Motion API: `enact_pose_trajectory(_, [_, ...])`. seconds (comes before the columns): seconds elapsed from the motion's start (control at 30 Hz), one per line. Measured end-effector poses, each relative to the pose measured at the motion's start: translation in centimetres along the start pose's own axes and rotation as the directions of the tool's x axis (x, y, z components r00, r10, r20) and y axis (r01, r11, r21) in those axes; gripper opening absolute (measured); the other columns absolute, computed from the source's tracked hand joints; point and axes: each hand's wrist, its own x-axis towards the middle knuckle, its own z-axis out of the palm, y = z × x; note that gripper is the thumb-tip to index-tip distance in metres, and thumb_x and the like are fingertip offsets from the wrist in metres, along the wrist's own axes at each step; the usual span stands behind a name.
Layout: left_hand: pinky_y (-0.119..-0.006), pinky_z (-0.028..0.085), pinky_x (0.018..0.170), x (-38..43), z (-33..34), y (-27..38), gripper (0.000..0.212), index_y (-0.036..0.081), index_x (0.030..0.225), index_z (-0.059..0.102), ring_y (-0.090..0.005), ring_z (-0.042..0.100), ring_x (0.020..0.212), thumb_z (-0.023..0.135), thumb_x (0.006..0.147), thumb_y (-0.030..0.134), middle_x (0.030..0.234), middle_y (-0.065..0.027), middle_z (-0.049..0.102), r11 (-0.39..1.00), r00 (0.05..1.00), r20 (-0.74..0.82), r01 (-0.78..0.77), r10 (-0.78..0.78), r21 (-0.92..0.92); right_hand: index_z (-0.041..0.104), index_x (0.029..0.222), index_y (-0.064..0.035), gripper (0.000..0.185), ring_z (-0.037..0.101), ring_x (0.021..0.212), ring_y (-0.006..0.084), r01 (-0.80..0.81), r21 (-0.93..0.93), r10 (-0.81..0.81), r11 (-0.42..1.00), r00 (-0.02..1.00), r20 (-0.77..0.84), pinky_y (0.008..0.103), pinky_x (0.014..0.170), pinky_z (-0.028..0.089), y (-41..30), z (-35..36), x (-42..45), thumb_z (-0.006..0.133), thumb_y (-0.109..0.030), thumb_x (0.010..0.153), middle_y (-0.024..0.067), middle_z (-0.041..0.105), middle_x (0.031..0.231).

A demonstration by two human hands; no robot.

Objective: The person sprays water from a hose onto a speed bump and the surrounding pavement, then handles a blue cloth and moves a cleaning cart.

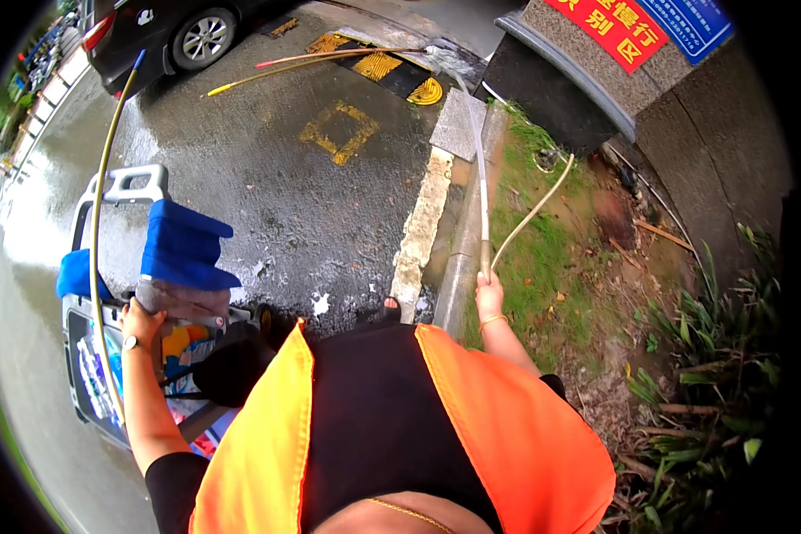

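Observation:
My right hand (489,296) grips a pale hose (532,208), with a length of it looping up and away to the right. From its end a stream of water (476,127) shoots forward to the wet kerb area, beside mop heads. My left hand (141,324) is closed over the edge of a grey cleaning cart (69,334), next to a grey cloth (177,298). Blue fabric (183,243) hangs over the cart beyond that cloth. A long yellowish pole with a blue tip (98,220) leans upright in the cart. Bottles and a black bag (233,364) fill the cart's near part.
Two long-handled tools, one red-tipped (340,55) and one yellow-tipped (267,77), lie across a black-and-yellow speed bump (377,67). A dark car (153,33) stands at upper left. A stone kerb (464,267) borders grass (541,294); leafy plants (721,374) grow at right.

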Motion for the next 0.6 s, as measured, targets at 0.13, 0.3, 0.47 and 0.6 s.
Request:
enact_pose_trajectory(0.13, [-0.045, 0.027, 0.089, -0.5, -0.5, 0.6, 0.06, 0.003, 0.1, 0.045, -0.0306, 0.042, 0.105, 0.067, 0.057, 0.039, 0.1, -0.0179, 0.053, 0.999, 1.0, -0.022, -0.005, 0.004, -0.045, 0.046, 0.113, -0.0023, 0.04, 0.054, 0.088, 0.0252, 0.045, 0.015, -0.045, 0.999, 0.999, -0.024, 0.031, 0.078, 0.039, 0.4, 0.3, -0.7, 0.052, -0.021, 0.079, 0.0183, 0.056, 0.097])
enact_pose_trajectory(0.3, [-0.044, 0.033, 0.085, -0.6, -0.7, 1.0, 0.057, 0.002, 0.095, 0.046, -0.0323, 0.048, 0.097, 0.066, 0.058, 0.04, 0.096, -0.0198, 0.054, 0.999, 0.995, -0.09, -0.036, 0.037, 0.012, 0.048, 0.11, -0.0018, 0.037, 0.054, 0.076, 0.0185, 0.044, 0.054, -0.04, 0.998, 0.998, -0.057, 0.0285, 0.071, 0.04, 0.2, 0.6, -3.1, 0.054, -0.018, 0.078, 0.012, 0.059, 0.086])
enact_pose_trajectory(0.47, [-0.047, 0.026, 0.089, -0.8, -0.5, 1.0, 0.054, 0.004, 0.094, 0.049, -0.028, 0.047, 0.101, 0.066, 0.058, 0.04, 0.093, -0.0153, 0.058, 1.0, 0.993, -0.119, -0.019, 0.019, -0.006, 0.051, 0.106, -0.0015, 0.032, 0.051, 0.069, 0.0152, 0.094, 0.087, -0.091, 0.992, 0.995, -0.044, 0.0279, 0.067, 0.041, -0.5, 0.7, -5.6, 0.053, -0.016, 0.078, 0.0071, 0.058, 0.079])
enact_pose_trajectory(0.6, [-0.049, 0.023, 0.091, -1.6, -1.1, 1.6, 0.053, 0.003, 0.093, 0.049, -0.0274, 0.047, 0.101, 0.065, 0.059, 0.041, 0.093, -0.0147, 0.058, 0.999, 0.991, -0.127, -0.037, 0.032, -0.036, 0.049, 0.109, -0.0028, 0.034, 0.053, 0.075, 0.0169, 0.087, 0.018, -0.087, 0.996, 0.996, -0.008, 0.0282, 0.071, 0.04, 0.3, 0.4, -7.0, 0.053, -0.017, 0.079, 0.0095, 0.059, 0.084])
